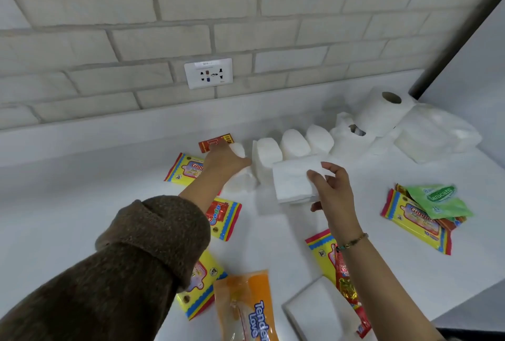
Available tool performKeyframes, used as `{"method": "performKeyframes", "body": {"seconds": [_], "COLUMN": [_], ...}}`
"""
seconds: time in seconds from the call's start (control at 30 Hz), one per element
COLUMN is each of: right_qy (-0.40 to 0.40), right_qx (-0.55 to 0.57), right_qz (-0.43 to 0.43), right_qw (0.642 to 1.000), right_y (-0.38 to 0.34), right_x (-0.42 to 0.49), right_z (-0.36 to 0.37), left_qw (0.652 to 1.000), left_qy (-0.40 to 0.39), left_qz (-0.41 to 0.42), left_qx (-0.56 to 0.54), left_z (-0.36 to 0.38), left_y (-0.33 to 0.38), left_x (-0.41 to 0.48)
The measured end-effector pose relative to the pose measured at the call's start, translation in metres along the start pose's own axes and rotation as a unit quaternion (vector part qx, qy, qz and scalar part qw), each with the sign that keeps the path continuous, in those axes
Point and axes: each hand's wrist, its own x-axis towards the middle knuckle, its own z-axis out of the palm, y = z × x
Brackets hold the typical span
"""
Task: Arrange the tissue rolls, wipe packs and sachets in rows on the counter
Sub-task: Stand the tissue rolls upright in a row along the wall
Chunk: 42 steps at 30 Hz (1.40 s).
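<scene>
A row of white tissue packs [293, 144] stands at the back of the white counter [82, 204]. My left hand [222, 161] rests on the leftmost white pack [239, 149] of that row, fingers around it. My right hand [332, 190] holds another white tissue pack [293, 181] just in front of the row. An upright tissue roll [382, 112] stands at the back right. Yellow Giggles wipe packs lie scattered: one by my left wrist [183, 168], one at the right [415, 222]. A red sachet [216, 141] lies behind my left hand.
A green Sanicare pack [437, 200] lies on the right Giggles pack. An orange Tender Love pack [246, 308] and a flat white pack [319, 310] lie near the front edge. Crumpled plastic wrap [434, 133] sits back right. A wall socket [209, 73] is above the counter.
</scene>
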Motion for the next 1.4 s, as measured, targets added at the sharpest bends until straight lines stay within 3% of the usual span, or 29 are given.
{"method": "performKeyframes", "body": {"seconds": [0.13, 0.23, 0.33, 0.43, 0.53, 0.7, 0.87, 0.97, 1.1, 1.2, 1.33, 1.4], "right_qy": [0.005, 0.002, -0.009, -0.018, -0.035, -0.094, -0.142, -0.175, -0.192, -0.181, -0.155, -0.121], "right_qx": [0.002, 0.0, -0.001, -0.008, -0.019, -0.08, -0.126, -0.202, -0.355, -0.462, -0.531, -0.575], "right_qz": [-0.001, -0.005, -0.012, -0.022, -0.047, -0.133, -0.201, -0.252, -0.332, -0.35, -0.345, -0.386], "right_qw": [1.0, 1.0, 1.0, 1.0, 0.998, 0.983, 0.961, 0.93, 0.852, 0.794, 0.758, 0.711], "right_y": [-0.005, -0.009, -0.014, -0.017, -0.02, -0.023, -0.029, -0.022, 0.002, 0.018, 0.026, 0.03], "right_x": [0.003, 0.003, 0.003, 0.002, -0.002, -0.008, -0.011, -0.014, -0.014, -0.012, -0.01, -0.011], "right_z": [0.003, 0.007, 0.014, 0.021, 0.032, 0.066, 0.112, 0.143, 0.179, 0.193, 0.195, 0.192], "left_qw": [0.999, 0.991, 0.987, 0.997, 0.969, 0.961, 0.972, 0.977, 0.976, 0.976, 0.975, 0.974], "left_qy": [0.029, 0.117, 0.129, 0.045, 0.003, 0.018, 0.064, 0.087, 0.121, 0.125, 0.138, 0.146], "left_qz": [-0.012, -0.023, 0.032, 0.057, 0.111, 0.094, 0.042, 0.006, -0.032, -0.051, -0.051, -0.05], "left_qx": [0.023, -0.068, -0.088, 0.035, 0.22, 0.257, 0.22, 0.196, 0.18, 0.172, 0.168, 0.163], "left_z": [-0.004, -0.002, 0.02, 0.042, 0.048, 0.032, 0.02, 0.011, 0.0, -0.005, -0.004, -0.003], "left_y": [-0.008, -0.034, -0.064, -0.088, -0.111, -0.146, -0.187, -0.206, -0.229, -0.236, -0.234, -0.234], "left_x": [0.001, -0.01, -0.035, -0.05, -0.056, -0.07, -0.096, -0.107, -0.119, -0.123, -0.124, -0.125]}}
